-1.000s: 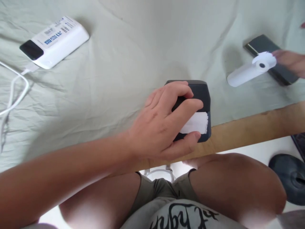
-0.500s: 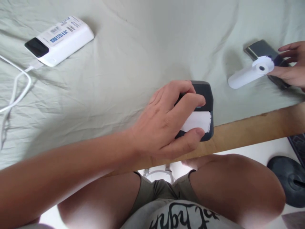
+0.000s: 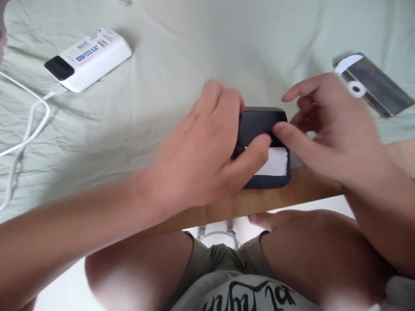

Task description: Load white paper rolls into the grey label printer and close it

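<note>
A dark box-like device (image 3: 262, 123) with rounded corners lies at the table's front edge, white paper (image 3: 275, 162) showing across its lower half. My left hand (image 3: 207, 147) grips its left side, the thumb lying over the top face. My right hand (image 3: 330, 125) is at its right side, slightly blurred, with the thumb tip on the device's upper right part and the index finger raised apart. Beyond my right hand, a shiny dark phone (image 3: 379, 84) lies flat, and a white paper roll (image 3: 356, 89) is beside it, partly hidden by the hand.
At the upper left a white power bank (image 3: 97, 56) with a label and black screen has a white cable (image 3: 45, 116) plugged in. A pale green cloth (image 3: 181, 47) covers the table, with a bare wooden edge (image 3: 220, 209) above my legs. Part of a clear object shows at the top.
My right hand has left the phone and roll and come left to the device. My left hand has shifted slightly, its fingers now at the device's left side.
</note>
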Demonstrator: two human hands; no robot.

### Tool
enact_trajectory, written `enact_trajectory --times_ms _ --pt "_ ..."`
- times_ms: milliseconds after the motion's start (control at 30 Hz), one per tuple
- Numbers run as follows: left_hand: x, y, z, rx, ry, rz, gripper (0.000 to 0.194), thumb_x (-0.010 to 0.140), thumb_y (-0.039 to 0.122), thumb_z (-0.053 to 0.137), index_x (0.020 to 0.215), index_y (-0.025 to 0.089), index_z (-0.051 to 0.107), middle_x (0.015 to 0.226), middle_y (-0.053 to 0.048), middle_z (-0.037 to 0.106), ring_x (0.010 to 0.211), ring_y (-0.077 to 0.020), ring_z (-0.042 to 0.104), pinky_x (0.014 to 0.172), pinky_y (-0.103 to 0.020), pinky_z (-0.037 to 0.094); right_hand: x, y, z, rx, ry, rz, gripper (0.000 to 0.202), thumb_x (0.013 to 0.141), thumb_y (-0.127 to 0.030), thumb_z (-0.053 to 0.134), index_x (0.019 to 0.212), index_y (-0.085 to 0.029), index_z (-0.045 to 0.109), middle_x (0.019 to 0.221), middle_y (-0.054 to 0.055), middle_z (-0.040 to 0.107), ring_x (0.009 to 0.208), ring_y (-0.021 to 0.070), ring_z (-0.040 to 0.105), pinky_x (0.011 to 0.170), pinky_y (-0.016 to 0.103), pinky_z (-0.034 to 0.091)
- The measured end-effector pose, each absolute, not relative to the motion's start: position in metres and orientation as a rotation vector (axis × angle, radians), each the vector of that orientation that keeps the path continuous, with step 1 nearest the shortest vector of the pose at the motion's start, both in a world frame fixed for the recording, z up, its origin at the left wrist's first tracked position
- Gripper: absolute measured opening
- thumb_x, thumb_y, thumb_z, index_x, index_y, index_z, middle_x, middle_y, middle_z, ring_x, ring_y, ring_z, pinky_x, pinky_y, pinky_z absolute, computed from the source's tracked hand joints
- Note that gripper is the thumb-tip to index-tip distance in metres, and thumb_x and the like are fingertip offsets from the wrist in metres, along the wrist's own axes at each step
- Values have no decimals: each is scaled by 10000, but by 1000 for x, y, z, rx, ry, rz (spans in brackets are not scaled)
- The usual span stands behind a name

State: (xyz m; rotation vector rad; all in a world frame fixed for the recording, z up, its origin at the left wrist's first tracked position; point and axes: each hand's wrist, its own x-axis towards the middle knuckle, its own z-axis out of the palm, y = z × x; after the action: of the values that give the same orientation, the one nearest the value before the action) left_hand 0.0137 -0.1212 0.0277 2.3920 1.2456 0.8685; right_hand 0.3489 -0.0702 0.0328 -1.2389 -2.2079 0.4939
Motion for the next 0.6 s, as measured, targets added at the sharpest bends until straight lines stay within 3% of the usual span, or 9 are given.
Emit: enact_trajectory --times_ms 67,133,167,267,367,500,600 --pt "13 -136 24 2338 1308 744 530 1315 641 499 1505 183 687 1437 -166 747 1144 -329 810 903 -510 751 318 -74 11 -1181 -2224 637 545 1167 -709 812 1479 -265 763 983 13 658 745 111 608 715 367 578" --pt "13 -151 16 2335 1284 683 679 1275 677 574 1695 146 623 1558 -219 770 1260 -408 843 935 -571 794 306 -72 -1 -1175 -2223 728 528 1211 -718 721 1484 -266 722 842 -31 596 658 112 552 638 339 538" --pt "13 -158 11 2341 1282 682 735 1262 657 589 1759 116 588 1657 -255 755 1363 -443 839 1030 -607 807 305 -70 -3 -1184 -2224 756 547 1224 -739 695 1511 -274 702 817 -41 607 644 121 572 620 335 535" --pt "13 -173 -4 2326 1358 663 857 1219 613 631 1880 79 518 1881 -289 659 1649 -497 754 1324 -652 745 314 -69 -4 -1185 -2242 796 632 1228 -812 669 1598 -301 650 812 -63 699 601 136 632 571 336 513" --pt "10 -179 -13 2347 1401 641 980 1176 623 703 1960 97 441 1979 -290 588 1789 -519 668 1467 -670 654 319 -70 -4 -1155 -2259 814 684 1231 -855 639 1631 -300 629 824 -64 745 573 136 630 572 343 509" --pt "6 -181 -19 2512 1341 624 1048 1237 685 714 1995 54 360 1997 -387 538 1786 -558 693 1464 -688 659 318 -68 -5 -1129 -2282 891 799 1214 -934 610 1684 -288 585 865 -52 768 586 135 645 579 346 521" --pt "4 -180 -22 2546 1355 672 1090 1264 807 680 2019 95 349 2011 -379 533 1760 -552 730 1434 -679 695 320 -65 -3 -1104 -2295 1007 898 1189 -975 609 1761 -288 523 926 -36 785 636 151 690 601 351 543"
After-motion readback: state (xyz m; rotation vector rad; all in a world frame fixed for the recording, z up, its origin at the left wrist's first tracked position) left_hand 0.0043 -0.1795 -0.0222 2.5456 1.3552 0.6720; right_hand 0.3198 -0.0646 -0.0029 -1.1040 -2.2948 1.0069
